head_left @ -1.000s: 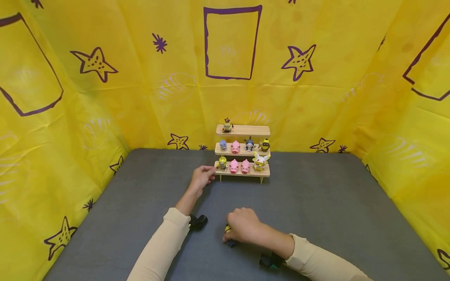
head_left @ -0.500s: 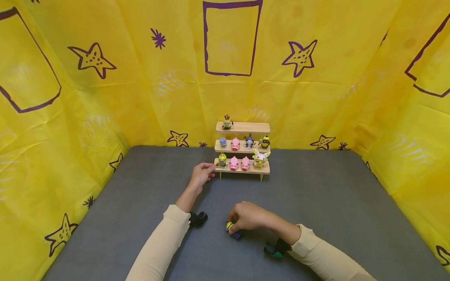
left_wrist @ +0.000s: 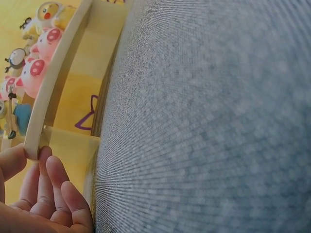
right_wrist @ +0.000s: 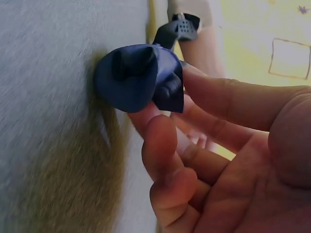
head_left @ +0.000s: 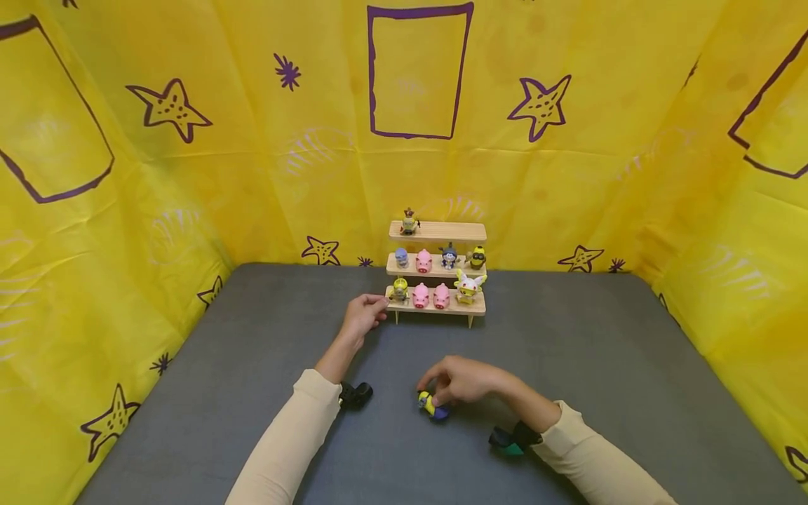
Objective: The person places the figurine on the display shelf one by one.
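My right hand (head_left: 463, 380) pinches a small yellow-and-blue Minion figurine (head_left: 426, 402) low over the table, between thumb and fingers. In the right wrist view, the dark blue underside of the figurine (right_wrist: 127, 80) faces the camera; its yellow part is hidden there. Further off, my left hand (head_left: 362, 317) grips the left end of the lowest board of a three-tier wooden display shelf (head_left: 451, 231). The left wrist view has the thumb (left_wrist: 12, 162) on the board's upper side and fingertips beneath. Nearest that hand stands a yellow figurine (head_left: 400, 290) on the board.
Two pink pigs (head_left: 421, 297) and a white-eared yellow figurine (head_left: 468, 288) share the lowest tier. Several figures, including a pink pig (head_left: 423, 261), fill the middle tier. A crowned yellow figurine (head_left: 409, 222) stands top left. Behind the grey table (head_left: 568, 351) hangs yellow cloth (head_left: 252, 196).
My right hand has shifted slightly right and turned, bringing the figurine more into sight and tilting it. My left hand stays at the shelf's end.
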A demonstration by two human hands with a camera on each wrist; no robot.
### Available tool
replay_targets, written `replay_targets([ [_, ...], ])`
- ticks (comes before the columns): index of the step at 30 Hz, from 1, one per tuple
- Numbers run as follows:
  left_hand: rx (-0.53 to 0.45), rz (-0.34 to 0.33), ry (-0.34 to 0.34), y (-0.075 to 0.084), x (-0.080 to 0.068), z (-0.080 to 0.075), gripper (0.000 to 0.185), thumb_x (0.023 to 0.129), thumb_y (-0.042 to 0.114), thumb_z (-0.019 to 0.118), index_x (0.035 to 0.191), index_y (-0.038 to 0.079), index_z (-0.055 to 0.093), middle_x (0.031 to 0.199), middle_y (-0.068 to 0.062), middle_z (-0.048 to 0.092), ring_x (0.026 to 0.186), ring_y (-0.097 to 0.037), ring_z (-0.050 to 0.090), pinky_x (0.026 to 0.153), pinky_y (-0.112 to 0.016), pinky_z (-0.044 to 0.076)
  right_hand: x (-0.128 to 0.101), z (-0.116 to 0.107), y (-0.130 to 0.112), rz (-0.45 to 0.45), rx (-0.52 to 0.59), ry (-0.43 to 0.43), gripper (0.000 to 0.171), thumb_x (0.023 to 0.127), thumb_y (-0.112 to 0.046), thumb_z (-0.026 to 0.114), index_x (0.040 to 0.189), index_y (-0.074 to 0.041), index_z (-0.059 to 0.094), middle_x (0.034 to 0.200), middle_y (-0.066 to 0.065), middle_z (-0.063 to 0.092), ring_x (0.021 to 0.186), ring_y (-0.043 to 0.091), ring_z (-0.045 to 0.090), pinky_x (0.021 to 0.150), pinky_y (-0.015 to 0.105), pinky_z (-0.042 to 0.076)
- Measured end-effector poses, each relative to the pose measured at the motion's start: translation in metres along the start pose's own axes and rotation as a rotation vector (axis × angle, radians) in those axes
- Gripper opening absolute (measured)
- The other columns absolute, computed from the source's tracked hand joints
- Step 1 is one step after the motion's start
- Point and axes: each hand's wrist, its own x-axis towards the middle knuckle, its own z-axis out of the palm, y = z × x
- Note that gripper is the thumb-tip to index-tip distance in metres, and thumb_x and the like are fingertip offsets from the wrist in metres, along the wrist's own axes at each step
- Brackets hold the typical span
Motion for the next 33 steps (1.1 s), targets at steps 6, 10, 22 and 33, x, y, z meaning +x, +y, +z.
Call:
replay_targets([
  [6,0.002,0.009,0.005,0.005,0.001,-0.002,0.025,0.095,0.018,0.062,0.114,0.001,0.065,0.088,-0.003,0.066,0.070,-0.009,0.060,0.067,-0.025,0.047,-0.003,-0.004,0.003,0.024,0.065,0.012,0.026,0.088,-0.006,0.067,0.113,0.001,0.069,0.067,-0.002,0.063,0.056,0.007,0.052,0.055,0.022,0.041],
  [10,0.013,0.015,0.008,0.005,0.002,-0.002,0.025,0.095,0.017,0.062,0.114,0.001,0.065,0.090,-0.004,0.066,0.071,-0.009,0.061,0.067,-0.025,0.047,-0.001,-0.001,0.004,0.039,0.001,0.068,0.025,0.085,-0.015,0.074,0.105,-0.002,0.071,0.062,-0.005,0.059,0.053,0.006,0.049,0.052,0.021,0.038],
  [22,0.007,0.009,0.005,0.002,0.000,0.000,0.024,0.094,0.018,0.063,0.112,0.002,0.065,0.093,-0.005,0.066,0.068,-0.007,0.060,0.067,-0.025,0.048,-0.002,0.004,0.003,0.022,-0.147,0.180,0.019,0.078,-0.016,0.080,0.092,-0.007,0.073,0.062,-0.009,0.053,0.053,0.001,0.043,0.050,0.017,0.033],
  [33,0.006,0.011,0.012,0.000,-0.001,0.001,0.025,0.095,0.018,0.063,0.113,0.002,0.065,0.095,-0.007,0.066,0.069,-0.008,0.060,0.067,-0.024,0.048,-0.012,-0.011,-0.006,-0.014,-0.119,0.256,0.020,0.080,-0.016,0.079,0.096,-0.005,0.072,0.069,-0.004,0.062,0.059,0.003,0.050,0.055,0.018,0.040],
])
